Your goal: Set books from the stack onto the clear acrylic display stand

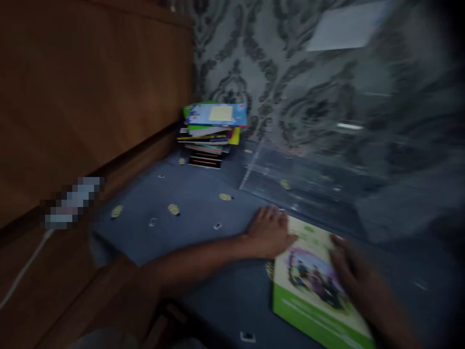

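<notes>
A thick book [316,242] with a white and green cover and a picture of several figures lies on the blue patterned cloth at the lower right. At its upper left edge rests my left hand [268,232], fingers stretched out over the cloth and thumb touching the cover. My right hand [350,269] is closed round the book's right edge. Motion blur softens it, and some of its fingers are hidden.
Several books and booklets [216,116] form a stack near the wall. A clear plastic box or cover [298,179] stands beyond my hands. Wooden furniture [94,82] borders the left, with a white cable [25,269] below. A white sheet [348,26] is on the patterned wall.
</notes>
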Demonstrator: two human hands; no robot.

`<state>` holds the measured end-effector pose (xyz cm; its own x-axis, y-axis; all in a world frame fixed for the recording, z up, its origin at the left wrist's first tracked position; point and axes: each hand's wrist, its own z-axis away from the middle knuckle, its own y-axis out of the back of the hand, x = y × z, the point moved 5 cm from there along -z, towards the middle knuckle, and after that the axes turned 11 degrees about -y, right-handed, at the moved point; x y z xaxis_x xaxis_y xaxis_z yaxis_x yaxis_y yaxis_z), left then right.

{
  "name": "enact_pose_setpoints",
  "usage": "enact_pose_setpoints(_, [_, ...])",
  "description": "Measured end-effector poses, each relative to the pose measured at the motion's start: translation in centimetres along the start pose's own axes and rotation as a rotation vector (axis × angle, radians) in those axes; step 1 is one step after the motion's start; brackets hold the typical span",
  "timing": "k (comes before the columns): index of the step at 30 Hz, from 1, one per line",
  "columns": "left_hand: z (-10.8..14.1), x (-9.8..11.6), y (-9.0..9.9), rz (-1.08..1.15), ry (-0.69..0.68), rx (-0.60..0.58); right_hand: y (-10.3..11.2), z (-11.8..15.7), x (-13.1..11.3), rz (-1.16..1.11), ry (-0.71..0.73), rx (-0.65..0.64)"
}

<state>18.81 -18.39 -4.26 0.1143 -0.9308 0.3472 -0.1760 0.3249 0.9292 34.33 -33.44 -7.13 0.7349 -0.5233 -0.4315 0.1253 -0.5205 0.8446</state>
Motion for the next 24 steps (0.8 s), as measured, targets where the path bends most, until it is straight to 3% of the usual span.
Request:
enact_pose_setpoints(3, [0.0,0.3,0.1,-0.009,0.022,0.008,-0.2,0.1,0.3,-0.024,-0.031,-0.058])
enact_pose_setpoints(6, [-0.3,0.3,-0.3,0.004,0.040,0.040,-0.2,0.3,-0.1,-0.019,-0.036,-0.011])
enact_pose_setpoints(10, [-0.7,-0.3,-0.9,0.122,0.065,0.161,-0.5,0.7,-0.6,-0.015,-0.026,0.006])
enact_pose_setpoints(13, [-1.1,-1.1,-0.9,0.407,0.133,0.294,-0.5,1.0,-0.8,-0.035,-0.044,0.015])
enact_pose_setpoints(18, [-1.1,-2.2,-0.7,1.026,0.485,0.565,0.1,1.0,-1.4,-0.070,-0.101,-0.028])
enact_pose_setpoints(21, [-1.2,-0.7,-0.9,1.254,0.587,0.486,0.7,1.1,-1.7,-0.099,-0.121,-0.074])
enact_pose_setpoints(24, [-1.2,1.1,-1.0,1.348,0.678,0.403,1.2,1.2,-1.5,-0.190,-0.127,-0.090])
